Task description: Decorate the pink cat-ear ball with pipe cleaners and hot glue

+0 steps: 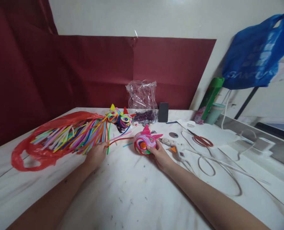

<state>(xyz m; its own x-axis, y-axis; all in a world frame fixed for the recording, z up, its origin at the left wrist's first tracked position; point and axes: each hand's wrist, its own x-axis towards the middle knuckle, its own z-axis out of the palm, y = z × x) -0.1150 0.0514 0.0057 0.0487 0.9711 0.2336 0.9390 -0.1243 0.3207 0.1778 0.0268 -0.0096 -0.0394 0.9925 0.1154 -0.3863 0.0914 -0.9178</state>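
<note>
My right hand (160, 156) grips a pink, multicoloured pipe-cleaner animal head (140, 140) with pointed pink ears and an orange eye, held just above the table. From its left side a red pipe cleaner (123, 138) stretches to my left hand (96, 156), whose fingers pinch the far end. Behind my left hand, a bundle of many-coloured pipe cleaners (70, 137) lies on a red plastic bag (24, 161). Two similar heads, one with yellow ears (113, 115) and one with red ears (126, 120), sit beyond the bundle.
To the right lie a white glue gun (180, 152), looping cables (211, 174) and orange-handled scissors (203, 141). At the back are a dark phone-like slab (163, 112) and a clear plastic bag (142, 94). A pale green cup (215, 114) stands below a hanging blue bag (252, 54).
</note>
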